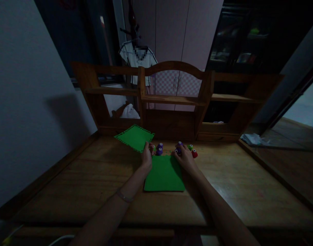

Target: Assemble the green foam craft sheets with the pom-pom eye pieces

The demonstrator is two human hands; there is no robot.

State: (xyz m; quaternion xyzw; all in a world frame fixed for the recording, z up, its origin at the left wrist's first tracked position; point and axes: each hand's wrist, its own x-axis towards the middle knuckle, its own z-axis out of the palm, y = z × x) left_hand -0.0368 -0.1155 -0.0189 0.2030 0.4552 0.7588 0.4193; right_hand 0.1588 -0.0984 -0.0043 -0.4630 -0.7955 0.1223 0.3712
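My left hand (147, 156) is closed on a green paper sheet (135, 137), raised and tilted above the table, with a row of small cut-outs along its edges. My right hand (185, 157) has its fingers closed round a small purple craft punch (177, 150) at the far edge of a green paper stack (164, 175). Another purple punch (180, 144) stands just behind those fingers. Two more purple punches (159, 151) are right of my left hand. A green punch (190, 147) and a red punch (194, 153) are beyond my right hand.
The wooden table (94, 174) has a raised shelf unit (171, 99) along its back. Tiny green scraps lie between the punches. A wall (23, 102) rises at the left, and a white plastic bag (252, 139) lies past the table's right edge. A shirt (143, 66) hangs behind.
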